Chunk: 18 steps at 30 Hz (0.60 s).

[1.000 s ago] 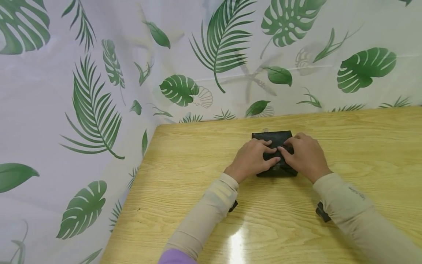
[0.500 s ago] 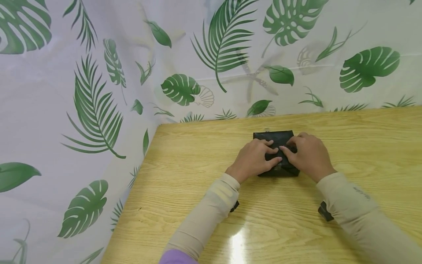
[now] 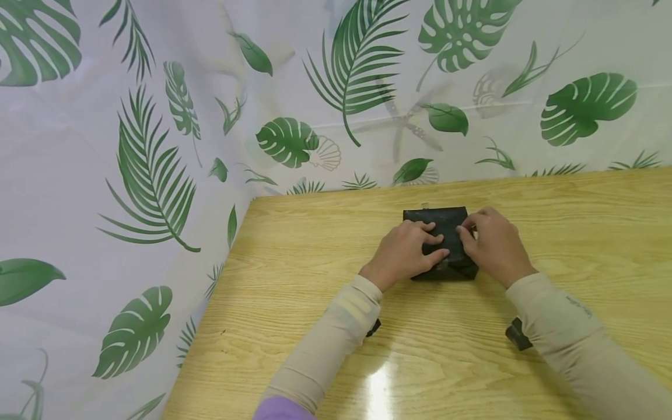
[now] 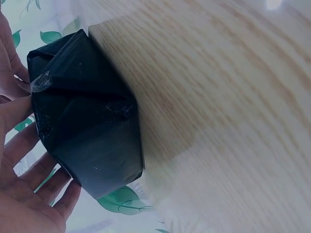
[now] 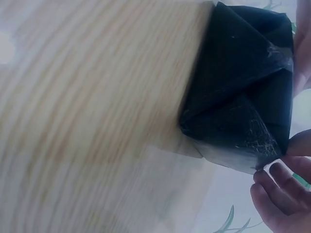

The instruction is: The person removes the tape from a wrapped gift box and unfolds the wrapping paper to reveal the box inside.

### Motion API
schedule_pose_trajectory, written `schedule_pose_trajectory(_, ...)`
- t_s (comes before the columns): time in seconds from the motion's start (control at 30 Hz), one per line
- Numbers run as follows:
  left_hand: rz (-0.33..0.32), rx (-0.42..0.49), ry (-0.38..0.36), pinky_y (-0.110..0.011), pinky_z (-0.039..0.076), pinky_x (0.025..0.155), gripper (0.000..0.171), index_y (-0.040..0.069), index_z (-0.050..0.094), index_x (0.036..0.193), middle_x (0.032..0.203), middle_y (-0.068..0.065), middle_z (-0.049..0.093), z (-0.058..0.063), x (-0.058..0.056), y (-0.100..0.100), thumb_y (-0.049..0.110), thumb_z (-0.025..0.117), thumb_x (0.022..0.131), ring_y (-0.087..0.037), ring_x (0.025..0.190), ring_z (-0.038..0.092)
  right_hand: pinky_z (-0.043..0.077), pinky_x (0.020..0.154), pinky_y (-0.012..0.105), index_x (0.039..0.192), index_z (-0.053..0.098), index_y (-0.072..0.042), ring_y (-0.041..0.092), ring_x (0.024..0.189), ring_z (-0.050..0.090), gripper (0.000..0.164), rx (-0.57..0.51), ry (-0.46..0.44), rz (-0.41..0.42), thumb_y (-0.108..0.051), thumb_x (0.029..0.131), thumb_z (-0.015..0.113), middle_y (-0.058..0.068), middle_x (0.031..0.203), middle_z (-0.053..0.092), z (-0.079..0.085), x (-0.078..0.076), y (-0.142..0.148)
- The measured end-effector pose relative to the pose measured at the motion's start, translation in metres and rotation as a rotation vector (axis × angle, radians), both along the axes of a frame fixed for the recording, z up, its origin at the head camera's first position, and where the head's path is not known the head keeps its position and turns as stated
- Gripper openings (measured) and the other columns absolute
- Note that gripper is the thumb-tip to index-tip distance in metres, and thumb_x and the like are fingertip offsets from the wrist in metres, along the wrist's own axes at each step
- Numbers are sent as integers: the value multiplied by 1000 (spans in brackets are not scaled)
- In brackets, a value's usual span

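A box wrapped in black sheet [image 3: 448,219] lies on the wooden table, with folded flaps on the side facing me. Strips of clear tape [image 4: 41,81] show on those folds in the left wrist view. My left hand [image 3: 401,252] rests on the left part of the box, its fingers spread over the top. At the right edge, my right hand [image 3: 496,245] has thumb and index finger drawn together on the wrapping. The right wrist view shows the curled fingers [image 5: 279,196] of this hand right at a box corner, below the taped folds.
The wooden table [image 3: 294,280] runs back to a white curtain with green leaf prints [image 3: 336,87]. Another curtain stretch [image 3: 94,204] borders its left edge. Small black devices hang under my left wrist [image 3: 373,328] and right wrist [image 3: 518,335].
My right thumb has slid from the middle of the box top to its right edge, away from the left hand. The left hand and the box stay in place.
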<state>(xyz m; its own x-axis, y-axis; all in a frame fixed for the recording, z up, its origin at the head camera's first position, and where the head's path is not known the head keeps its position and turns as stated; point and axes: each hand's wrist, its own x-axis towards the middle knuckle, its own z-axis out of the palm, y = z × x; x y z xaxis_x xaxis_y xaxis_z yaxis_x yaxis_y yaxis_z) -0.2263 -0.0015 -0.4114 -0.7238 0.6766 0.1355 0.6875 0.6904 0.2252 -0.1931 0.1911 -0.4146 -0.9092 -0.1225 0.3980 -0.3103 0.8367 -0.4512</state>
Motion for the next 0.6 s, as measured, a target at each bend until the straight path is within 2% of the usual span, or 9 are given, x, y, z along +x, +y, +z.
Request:
schedule_pose_trajectory(0.2, 0, 8, -5, -22, 55, 86, 41, 17, 70, 129, 138, -7, 62, 2, 0, 3, 44, 65, 99, -16, 128, 58, 51, 72, 58, 93, 70, 13, 43, 83, 63, 20, -23, -40, -13, -6, 97, 64, 31, 97, 63, 4, -1, 7)
schedule_pose_trajectory(0.3, 1, 9, -10, -21, 55, 86, 41, 17, 70, 129, 138, -7, 62, 2, 1, 5, 45, 65, 99, -16, 128, 58, 50, 73, 59, 94, 70, 14, 44, 85, 62, 22, -28, -43, -24, -7, 97, 64, 31, 97, 64, 4, -1, 11)
schedule_pose_trajectory(0.47, -6, 26, -22, -18, 55, 75, 41, 16, 71, 128, 137, -7, 62, 2, 1, 5, 44, 65, 99, -15, 127, 58, 50, 72, 60, 94, 70, 14, 45, 85, 62, 21, -43, -38, -38, -6, 96, 64, 31, 96, 65, 4, -1, 17)
schedule_pose_trajectory(0.6, -1, 32, -28, -19, 55, 79, 40, 16, 71, 127, 137, -7, 63, 1, 0, 2, 43, 66, 99, -14, 129, 57, 51, 71, 60, 92, 69, 12, 44, 82, 64, 18, -58, -30, -37, -5, 95, 63, 29, 92, 67, 3, 0, 22)
